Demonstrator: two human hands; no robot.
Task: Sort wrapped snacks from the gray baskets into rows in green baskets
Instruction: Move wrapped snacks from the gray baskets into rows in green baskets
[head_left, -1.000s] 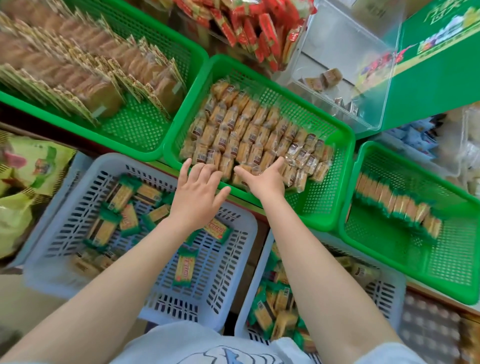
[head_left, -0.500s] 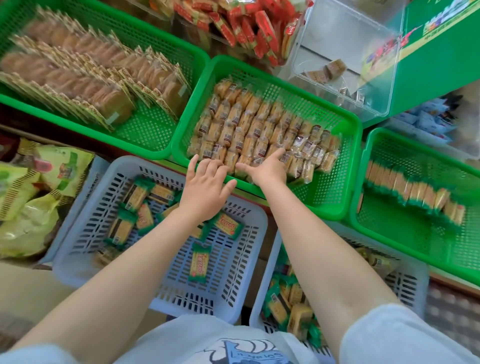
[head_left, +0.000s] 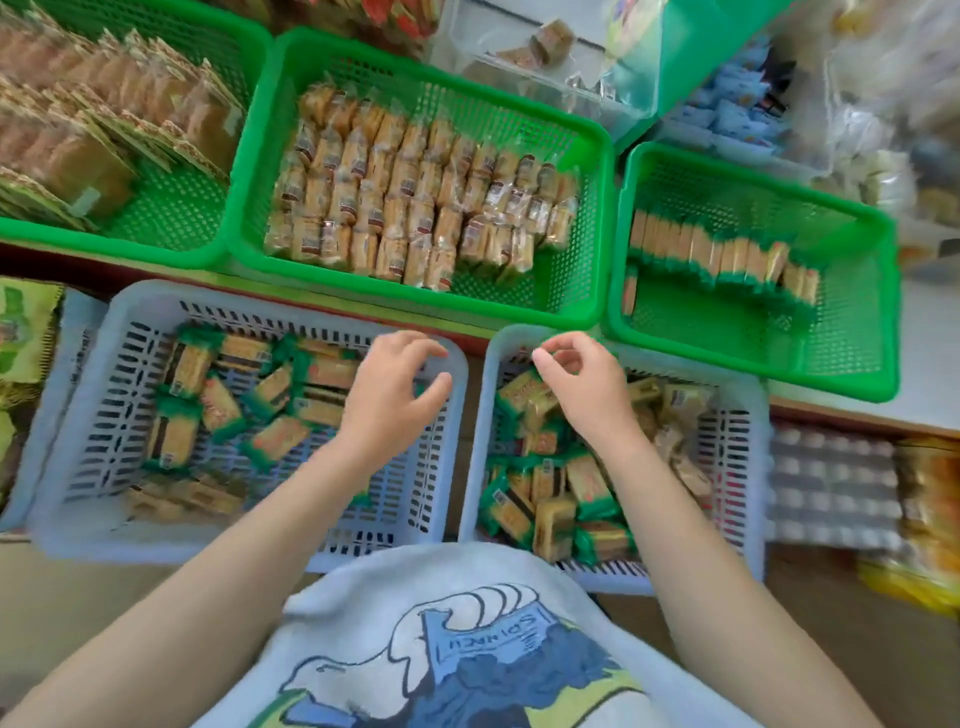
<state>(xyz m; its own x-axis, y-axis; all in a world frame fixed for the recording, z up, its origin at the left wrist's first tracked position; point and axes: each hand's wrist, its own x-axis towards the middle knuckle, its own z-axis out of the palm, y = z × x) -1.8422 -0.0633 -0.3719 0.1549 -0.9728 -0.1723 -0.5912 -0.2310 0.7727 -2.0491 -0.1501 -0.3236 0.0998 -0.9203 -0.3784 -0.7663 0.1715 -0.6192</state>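
The left hand (head_left: 387, 397) hovers over the left gray basket (head_left: 78, 415), fingers loosely curled, holding nothing. The right hand (head_left: 584, 387), equally loose, hovers over the right gray basket (head_left: 737, 467). Green-wrapped snacks (head_left: 270, 439) lie jumbled, pointing every way. At 2 o'clock, a green basket (head_left: 831, 364) holds a row (head_left: 722, 257) running 9-to-3.

— How does the person hold the arms?
— Both bare forearms reach forward from the body, a little apart.
— And the left hand (head_left: 387, 395)?
— Palm down, fingers loosely curled, holding nothing.
— The right hand (head_left: 582, 387)?
— Also palm down, fingers bent, the thumb near the forefinger; it seems to hold nothing.
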